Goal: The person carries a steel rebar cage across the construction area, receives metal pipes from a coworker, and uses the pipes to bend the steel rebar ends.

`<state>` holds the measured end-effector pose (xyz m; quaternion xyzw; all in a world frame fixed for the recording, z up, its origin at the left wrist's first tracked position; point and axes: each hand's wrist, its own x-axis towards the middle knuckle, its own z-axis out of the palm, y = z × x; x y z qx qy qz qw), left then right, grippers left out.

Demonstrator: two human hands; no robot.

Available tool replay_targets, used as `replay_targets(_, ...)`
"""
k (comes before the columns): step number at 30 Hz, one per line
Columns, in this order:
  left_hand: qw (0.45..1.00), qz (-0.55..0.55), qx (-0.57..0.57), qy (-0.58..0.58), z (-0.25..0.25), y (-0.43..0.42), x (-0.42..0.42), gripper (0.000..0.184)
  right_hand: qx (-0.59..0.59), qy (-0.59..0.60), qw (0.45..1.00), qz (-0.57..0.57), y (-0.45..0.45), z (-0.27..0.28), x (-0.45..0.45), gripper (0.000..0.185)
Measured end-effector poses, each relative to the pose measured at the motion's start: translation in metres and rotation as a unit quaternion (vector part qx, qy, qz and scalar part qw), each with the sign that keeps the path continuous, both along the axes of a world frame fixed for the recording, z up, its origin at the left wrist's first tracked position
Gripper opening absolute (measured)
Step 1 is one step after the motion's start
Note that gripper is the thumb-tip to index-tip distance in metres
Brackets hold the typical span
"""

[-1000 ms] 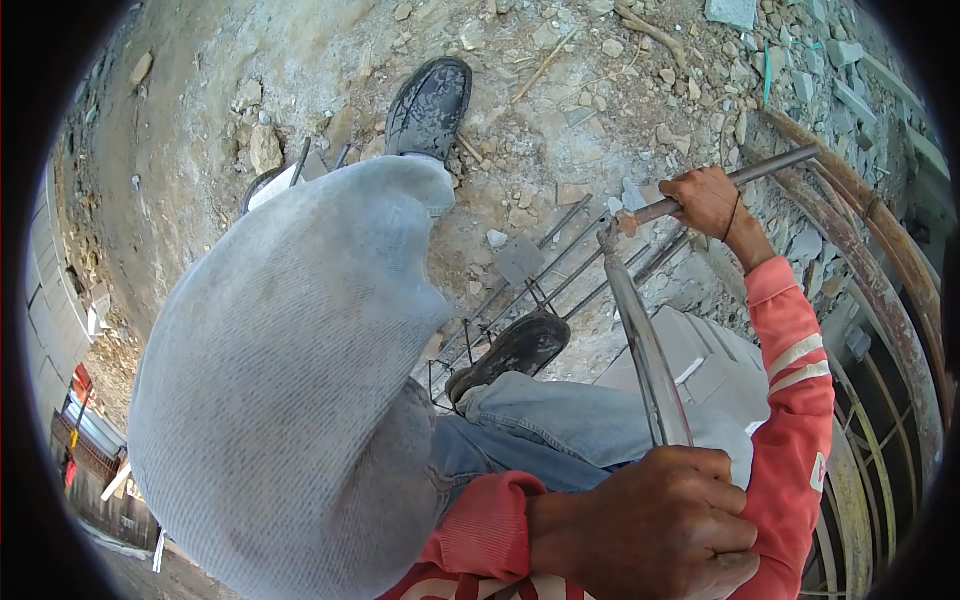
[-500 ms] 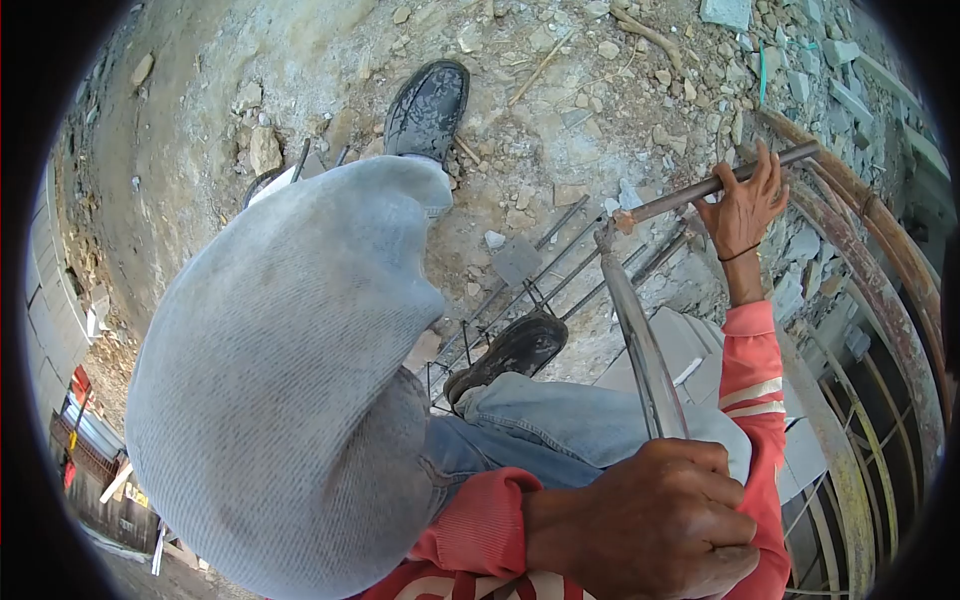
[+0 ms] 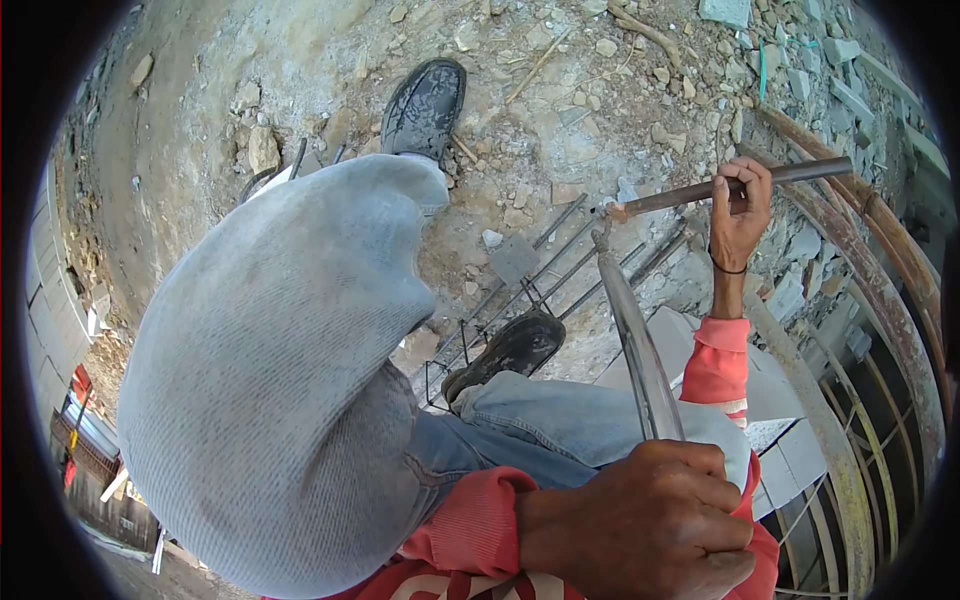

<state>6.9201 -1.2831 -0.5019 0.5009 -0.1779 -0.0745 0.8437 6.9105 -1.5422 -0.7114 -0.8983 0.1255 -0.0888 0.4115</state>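
My left hand (image 3: 640, 515) is closed round the lower end of a long, shiny metal rod (image 3: 641, 345), back of the hand up. The rod slants upward, its worn tip close to the orange-brown end of a dark metal bar (image 3: 810, 171). Whether tip and bar touch is unclear. Farther out, my right hand (image 3: 740, 205) has its fingers curled over the middle of this bar, thumb on the near side. Beneath the tools lie thin steel rods (image 3: 555, 262) tied with wire loops, beside my dark shoe (image 3: 515, 350).
My denim-covered knee (image 3: 280, 350) fills the left side. Pale blocks (image 3: 775, 390) lie under the right arm. Rusty curved pipes (image 3: 860, 235) run down the right edge. Broken stones (image 3: 725, 12) and rubble cover the ground at upper right. Another dark shoe (image 3: 425, 105) rests on dirt.
My right hand spread its fingers at the bar half a second ago and is now curled round it. The bar's outer end has shifted right and slightly down. My left hand has barely moved.
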Motion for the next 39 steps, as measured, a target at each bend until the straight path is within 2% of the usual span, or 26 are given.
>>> replay_targets(2,1.0,0.002,-0.003,0.0,-0.001,0.003,-0.001,0.027,-0.006,-0.055,0.998,-0.032,0.009,-0.001,-0.001,0.012)
replay_targets(4,0.978,-0.182,0.018,0.099,-0.001,0.015,-0.004,0.013,-0.01,-0.06,0.997,-0.053,0.017,0.004,-0.001,0.013)
replay_targets(6,0.978,-0.182,0.016,0.101,-0.001,0.015,-0.006,0.014,-0.035,-0.067,0.994,-0.082,0.022,0.009,0.0,0.015)
replay_targets(11,0.976,-0.195,0.014,0.097,-0.001,0.012,-0.006,0.014,-0.101,-0.057,0.991,-0.063,0.02,0.019,-0.001,0.015)
replay_targets(12,0.994,-0.093,0.006,0.06,0.002,0.003,-0.004,0.018,-0.116,-0.052,0.99,-0.059,0.019,0.021,-0.002,0.015)
replay_targets(14,1.0,0.01,-0.002,0.024,0.002,-0.001,-0.003,0.027,-0.115,-0.047,0.99,-0.073,0.024,0.026,-0.003,0.015)
replay_targets(17,1.0,0.005,0.01,-0.003,0.001,0.0,-0.003,0.027,-0.099,-0.047,0.99,-0.093,0.03,0.03,-0.004,0.015)
replay_targets(23,1.0,0.018,0.009,0.021,0.001,0.004,-0.005,0.027,-0.096,-0.036,0.99,-0.094,0.031,0.032,0.0,0.018)
replay_targets(24,0.995,-0.082,0.008,0.052,-0.003,0.012,-0.007,0.018,-0.104,-0.028,0.99,-0.087,0.031,0.03,0.002,0.018)
replay_targets(25,0.98,-0.181,0.008,0.082,-0.005,0.017,-0.009,0.017,-0.104,-0.028,0.99,-0.087,0.031,0.03,0.005,0.018)
replay_targets(26,0.98,-0.182,0.008,0.082,-0.003,0.013,-0.008,0.017,-0.08,-0.026,0.993,-0.085,0.033,0.031,0.009,0.019)
replay_targets(27,0.995,-0.085,0.006,0.054,0.001,0.004,-0.006,0.018,-0.056,-0.024,0.995,-0.084,0.034,0.032,0.012,0.019)
replay_targets(29,1.0,0.011,0.003,0.027,0.002,0.0,-0.004,0.027,-0.03,-0.035,0.995,-0.084,0.032,0.027,0.02,0.018)
replay_targets(31,1.0,0.007,0.012,0.014,0.001,0.001,-0.003,0.028,-0.005,-0.045,0.995,-0.084,0.031,0.024,0.025,0.017)
replay_targets(35,1.0,-0.008,0.011,0.001,-0.001,0.004,0.001,0.028,-0.065,-0.082,0.992,-0.072,0.029,0.017,0.028,0.011)
replay_targets(37,1.0,-0.013,0.015,0.011,0.001,0.005,0.001,0.028,-0.16,-0.111,0.981,-0.009,0.02,0.012,0.024,0.012)
replay_targets(38,1.0,-0.015,0.016,0.014,0.002,0.005,0.001,0.028,-0.16,-0.111,0.981,-0.007,0.021,0.013,0.026,0.012)
replay_targets(39,1.0,-0.015,0.017,0.012,0.001,0.005,0.0,0.027,-0.211,-0.111,0.971,0.006,0.024,0.013,0.028,0.014)
